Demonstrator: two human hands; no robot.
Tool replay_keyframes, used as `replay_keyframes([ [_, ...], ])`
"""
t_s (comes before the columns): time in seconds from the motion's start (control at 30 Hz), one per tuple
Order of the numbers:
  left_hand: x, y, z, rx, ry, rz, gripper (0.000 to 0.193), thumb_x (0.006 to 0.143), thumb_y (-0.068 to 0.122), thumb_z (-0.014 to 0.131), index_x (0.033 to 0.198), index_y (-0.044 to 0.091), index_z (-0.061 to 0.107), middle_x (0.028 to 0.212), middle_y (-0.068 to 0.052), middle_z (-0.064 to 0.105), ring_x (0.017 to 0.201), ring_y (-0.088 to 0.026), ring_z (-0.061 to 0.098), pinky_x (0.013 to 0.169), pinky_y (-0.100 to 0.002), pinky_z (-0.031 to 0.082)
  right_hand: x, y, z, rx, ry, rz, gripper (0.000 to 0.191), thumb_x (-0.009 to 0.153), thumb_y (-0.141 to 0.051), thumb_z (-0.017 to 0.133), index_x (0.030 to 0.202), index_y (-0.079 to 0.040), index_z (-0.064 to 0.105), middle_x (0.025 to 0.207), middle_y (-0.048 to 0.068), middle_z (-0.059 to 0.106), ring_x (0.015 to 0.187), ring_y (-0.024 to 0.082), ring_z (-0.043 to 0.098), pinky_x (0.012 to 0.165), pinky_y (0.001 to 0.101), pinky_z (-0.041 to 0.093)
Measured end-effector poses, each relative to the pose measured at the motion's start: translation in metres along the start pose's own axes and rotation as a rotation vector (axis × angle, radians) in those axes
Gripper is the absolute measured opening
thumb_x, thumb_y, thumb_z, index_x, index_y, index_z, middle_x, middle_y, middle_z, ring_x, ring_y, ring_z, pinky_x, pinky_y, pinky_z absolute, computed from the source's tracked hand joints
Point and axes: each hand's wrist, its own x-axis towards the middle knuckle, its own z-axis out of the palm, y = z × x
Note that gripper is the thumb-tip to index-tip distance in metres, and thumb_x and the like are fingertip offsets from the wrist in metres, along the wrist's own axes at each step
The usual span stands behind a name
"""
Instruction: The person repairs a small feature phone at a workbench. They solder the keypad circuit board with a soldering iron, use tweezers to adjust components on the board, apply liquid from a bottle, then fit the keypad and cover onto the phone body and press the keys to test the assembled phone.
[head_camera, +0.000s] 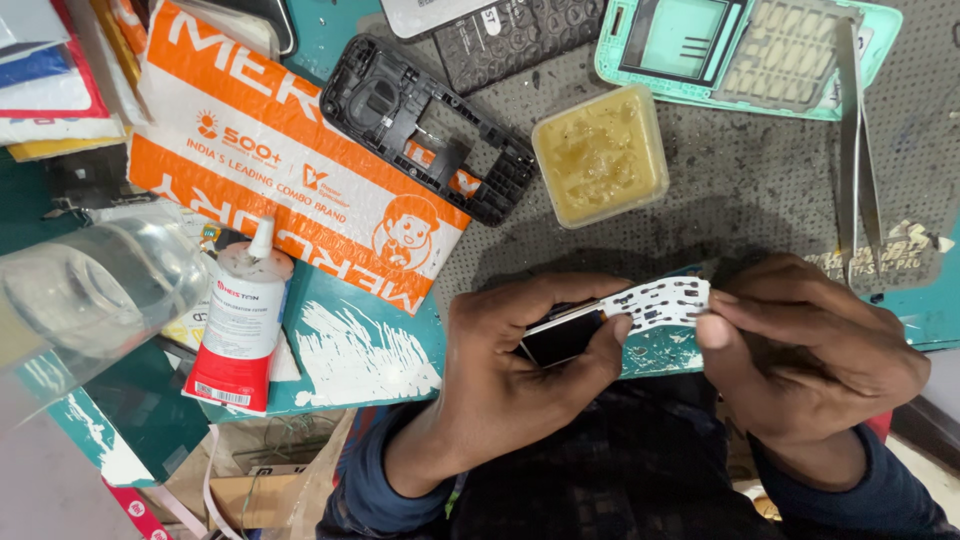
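Hands meet: our left hand (510, 370) pinches the phone board (610, 318) at its dark screen end; its long axis runs rightward to our right hand (800, 350), fingertips closed on the white keypad end.

I see a teal workbench (350, 30) covered by a dark gray mat (740, 190), and just above my fingers (620, 335) a square tub of yellow paste (600, 155) stands on the mat. Further above the fingers lie a black phone frame (425, 130), a mint phone cover (740, 50) and metal tweezers (852, 150). Well to the left of them lie an orange and white pouch (270, 150) and a white glue bottle (242, 320).
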Motion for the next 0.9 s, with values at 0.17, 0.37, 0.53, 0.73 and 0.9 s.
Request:
replay_keyframes([
  [0.17,0.0003,0.0006,-0.0002,-0.019,-0.004,-0.013,0.021,0.094,0.003,0.078,0.115,0.001,0.074,0.096,-0.007,0.079,0.089,-0.005,0.075,0.078,-0.022,0.062,0.0007,-0.0057,0.0032,0.012,0.034,0.023,0.016,0.092,0.002,0.081,0.103,0.006,0.071,0.09,0.021,0.07,0.076,0.021,0.073,0.062,0.0275,0.056],
  [0.37,-0.0001,0.0006,-0.0003,-0.037,-0.009,-0.015,0.02,0.095,0.002,0.077,0.115,0.001,0.074,0.1,-0.007,0.08,0.091,-0.006,0.075,0.08,-0.022,0.062,0.0054,-0.0063,0.0058,-0.005,0.042,-0.016,0.019,0.087,0.003,0.084,0.1,0.007,0.07,0.088,0.02,0.068,0.072,0.021,0.071,0.058,0.027,0.055],
  [0.53,-0.0005,0.0001,0.0006,-0.031,-0.001,-0.016,0.02,0.095,0.002,0.078,0.114,0.001,0.074,0.099,-0.008,0.08,0.091,-0.006,0.075,0.08,-0.022,0.062,0.0036,-0.003,0.0059,-0.002,0.046,-0.026,0.02,0.09,-0.001,0.085,0.102,0.006,0.071,0.092,0.019,0.069,0.073,0.02,0.072,0.058,0.0269,0.056],
  [0.73,-0.0002,-0.0005,0.001,0.021,0.012,0.007,0.02,0.093,0.003,0.08,0.112,0.002,0.074,0.099,-0.008,0.08,0.09,-0.008,0.077,0.08,-0.023,0.062,0.0014,0.0027,0.0064,0.009,0.045,-0.06,0.02,0.093,-0.005,0.085,0.103,0.004,0.07,0.095,0.021,0.07,0.074,0.02,0.073,0.057,0.0261,0.058],
  [0.9,-0.0001,0.0004,0.0007,0.023,0.009,0.013,0.02,0.093,0.003,0.08,0.112,0.002,0.074,0.099,-0.008,0.08,0.09,-0.009,0.077,0.08,-0.023,0.062,0.0027,0.002,0.0077,-0.012,0.07,-0.043,0.021,0.087,-0.004,0.085,0.097,0.006,0.07,0.087,0.02,0.07,0.072,0.021,0.072,0.051,0.0252,0.055],
])
